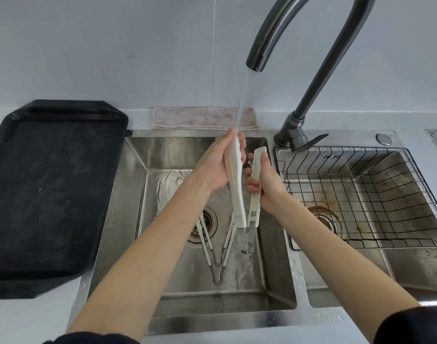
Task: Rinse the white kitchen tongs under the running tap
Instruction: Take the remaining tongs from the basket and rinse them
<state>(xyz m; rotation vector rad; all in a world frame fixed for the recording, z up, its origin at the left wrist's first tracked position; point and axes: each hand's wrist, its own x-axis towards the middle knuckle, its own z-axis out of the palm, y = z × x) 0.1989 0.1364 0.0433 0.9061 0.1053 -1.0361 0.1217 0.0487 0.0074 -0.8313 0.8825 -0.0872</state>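
Note:
The white kitchen tongs point(237, 187) hang tips-up over the left sink basin point(128, 194), their two arms spread apart. My left hand point(217, 165) grips the left arm near its top, where the water stream point(242, 103) from the dark tap point(259, 55) hits it. My right hand point(267, 180) holds the right arm point(257, 165) beside it. The joined lower end of the tongs hangs down toward the basin floor. Two more white-and-wire tongs point(216, 254) lie on the wet basin floor by the drain point(205, 224).
A black tray point(51, 194) sits on the counter to the left. A folded cloth point(202, 117) lies behind the basin. The right basin holds a black wire rack point(361, 194). The tap's base and lever point(299, 137) stand between the basins.

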